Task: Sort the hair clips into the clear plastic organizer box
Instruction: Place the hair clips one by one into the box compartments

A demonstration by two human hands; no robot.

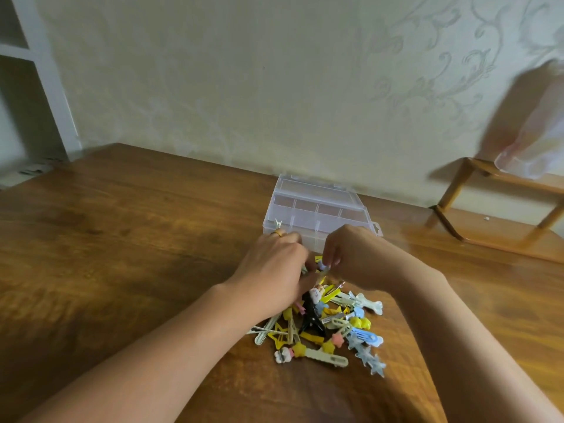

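A heap of hair clips (332, 328), yellow, blue, black and cream, lies on the wooden table (122, 239) in front of me. Behind it stands the clear plastic organizer box (317, 209), lid open, its compartments showing. A small clip (278, 222) sits at the box's front left corner. My left hand (274, 270), with a gold ring, reaches into the far edge of the heap with curled fingers. My right hand (354, 254) pinches a small pale clip (323, 265) just in front of the box. Both hands meet over that clip.
A wooden rack (488, 209) stands at the right on the table, with a blurred pale plastic bag (537, 132) above it. A patterned wall runs behind the box. A white shelf unit (30, 87) is at the far left.
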